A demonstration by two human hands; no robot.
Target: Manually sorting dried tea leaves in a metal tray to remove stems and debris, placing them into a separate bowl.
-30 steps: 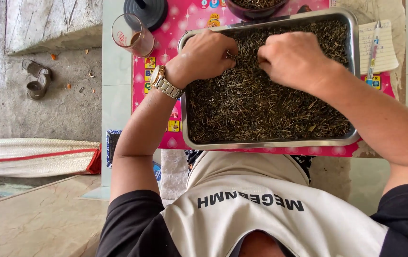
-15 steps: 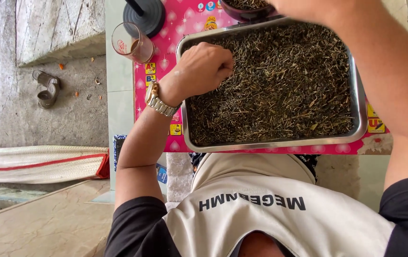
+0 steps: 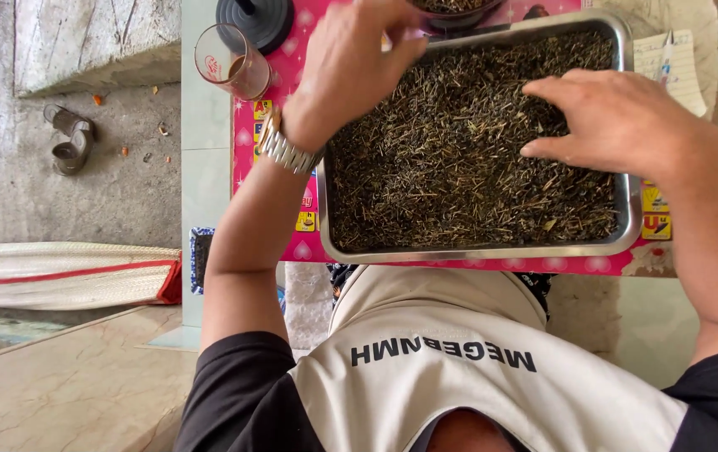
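Daylit grey concrete floor (image 3: 82, 192) beside pale marble slab (image 3: 57, 385).

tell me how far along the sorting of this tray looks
Done: a dark bowl beyond the tray already holds some picked bits. In hand: the left hand reaches to that bowl, the right hand lies spread on the dried leaves. Left: the metal tray is full edge to edge, so most remains.

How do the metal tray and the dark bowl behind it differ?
The metal tray is rectangular, shiny silver and fully in view; the dark bowl is round, dark-walled, smaller and cut off by the frame's top edge. The tray lies nearer the person. Both hold dried brownish leaves and stems.
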